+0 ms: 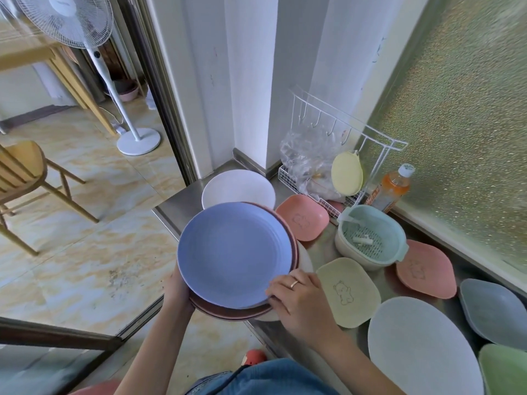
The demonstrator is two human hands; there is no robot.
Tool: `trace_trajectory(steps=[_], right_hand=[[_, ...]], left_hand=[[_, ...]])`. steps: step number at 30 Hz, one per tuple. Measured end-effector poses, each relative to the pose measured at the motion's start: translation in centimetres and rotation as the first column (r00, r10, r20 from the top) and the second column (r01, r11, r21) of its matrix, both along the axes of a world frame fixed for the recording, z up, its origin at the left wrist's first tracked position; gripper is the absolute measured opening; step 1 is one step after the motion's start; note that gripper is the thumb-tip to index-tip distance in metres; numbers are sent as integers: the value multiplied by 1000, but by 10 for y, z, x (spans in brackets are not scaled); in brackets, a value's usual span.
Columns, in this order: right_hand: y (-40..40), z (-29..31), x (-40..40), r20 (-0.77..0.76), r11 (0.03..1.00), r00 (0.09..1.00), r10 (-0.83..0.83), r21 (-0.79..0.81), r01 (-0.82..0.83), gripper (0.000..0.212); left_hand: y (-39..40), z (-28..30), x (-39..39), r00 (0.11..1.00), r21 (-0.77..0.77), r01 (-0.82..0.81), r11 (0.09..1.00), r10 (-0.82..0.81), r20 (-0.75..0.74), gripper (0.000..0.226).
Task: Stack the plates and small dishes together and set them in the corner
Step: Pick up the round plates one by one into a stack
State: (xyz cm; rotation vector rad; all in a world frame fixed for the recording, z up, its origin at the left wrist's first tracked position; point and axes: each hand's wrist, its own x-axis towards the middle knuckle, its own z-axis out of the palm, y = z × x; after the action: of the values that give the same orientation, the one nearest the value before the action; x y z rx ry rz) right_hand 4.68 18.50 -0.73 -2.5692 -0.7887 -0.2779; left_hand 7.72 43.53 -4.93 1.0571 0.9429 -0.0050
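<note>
I hold a stack of round plates (233, 255) above the counter's left end; a blue plate lies on top, with dark red, pink and white plates under it. My left hand (178, 292) grips the stack's near-left rim from below. My right hand (299, 297) holds its near-right rim. A white plate (238, 188) rests in the far corner. Small dishes lie on the counter: two pink (303, 220) (425, 267), one yellow (348, 292), one grey-blue (493, 312), one green (504, 369). A large pale plate (422, 349) lies near me.
A teal colander in a cream bowl (370, 238) stands mid-counter. Behind it are a white wire rack (342, 155) with a plastic bag and a yellow sponge, and an orange drink bottle (392, 191). The steel counter (322, 252) meets a frosted window on the right. Left: floor, chair, fan.
</note>
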Motion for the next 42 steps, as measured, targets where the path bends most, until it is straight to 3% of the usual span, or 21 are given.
trace_trajectory(steps=[3,7,12,17,19,23,29,33,36,38,42], right_hand=[[-5,1,1,-33,997,997,-73,-5,73,12],[-10,-2,3,-25,996,996,-88,-28,87,16],[-18,-2,4,-104,998,993,-60,-21,59,18],[-23,-6,-2,-151,999,988,-42,-4,42,17],[-25,-4,-2,-177,996,983,-47,69,60,13],[-31,-1,-3,-202,943,972,-118,283,173,12],[-39,-8,-4,-159,925,953,-258,245,291,14],[-46,-8,-12,-149,823,895,-419,353,444,19],[-60,-8,-24,-219,648,790,-573,468,601,29],[-73,-16,-35,-302,586,736,-605,457,669,32],[-91,-35,-58,-396,628,667,-631,244,739,25]], left_hand=[[-3,0,2,998,-27,64,998,-64,1,64],[-11,8,4,988,-48,155,987,-154,27,88],[-12,11,8,981,-50,189,981,-191,-44,97],[-9,2,14,971,-61,237,970,-238,-26,84],[-13,6,15,968,-36,253,967,-252,12,72],[-13,5,18,964,-52,266,963,-267,-19,89],[-23,4,28,941,-60,332,941,-335,-50,97],[-34,2,42,923,-78,380,922,-384,-35,94],[-49,13,46,920,-120,390,913,-391,12,75],[-55,18,49,907,-110,420,901,-413,82,53],[-42,29,54,894,-72,438,896,-426,137,30]])
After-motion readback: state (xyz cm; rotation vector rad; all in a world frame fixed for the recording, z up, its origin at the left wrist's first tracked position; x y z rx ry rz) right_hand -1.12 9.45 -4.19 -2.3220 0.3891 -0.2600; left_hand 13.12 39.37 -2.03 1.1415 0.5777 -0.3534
